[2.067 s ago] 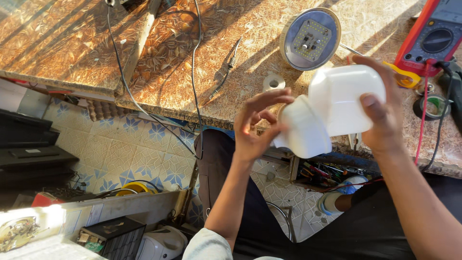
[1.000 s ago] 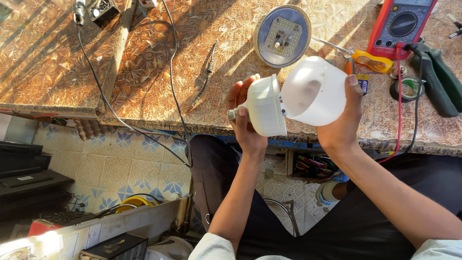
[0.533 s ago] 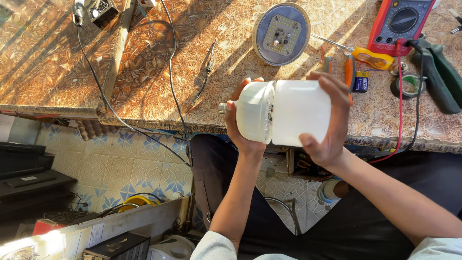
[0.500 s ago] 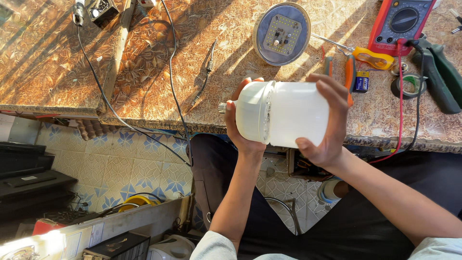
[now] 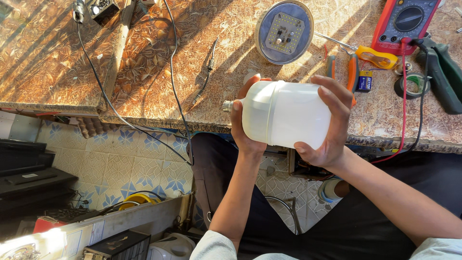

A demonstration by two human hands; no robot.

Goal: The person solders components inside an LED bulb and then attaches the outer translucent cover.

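A: Where does the bulb sit relative to each grip?

B: The big white LED bulb is held in the air over the near edge of the tabletop, lying sideways. Its long axis runs left to right: the metal screw base points out past the left hand, and the frosted dome end sits in the right hand.

A: How are the grips set?

B: The left grip is closed round the narrower housing end, fingers curled behind it, thumb in front near the seam. The right grip is spread wide over the dome, fingers arched across the top, thumb underneath. Both are wrapped on the bulb; neither has anything else. The left hand is nearer the base, the right nearer the dome.

A: And beyond the grips?

B: Just past the bulb lies a round LED board plate. Past the right grip are orange-handled pliers, a yellow-handled screwdriver, a small battery and a red multimeter.

A: Anything you can't make out?

B: The bulb's far side and the left fingertips are hidden. Whether the dome and housing are fully seated at the seam, I cannot tell. The multimeter is cut off at the top edge.
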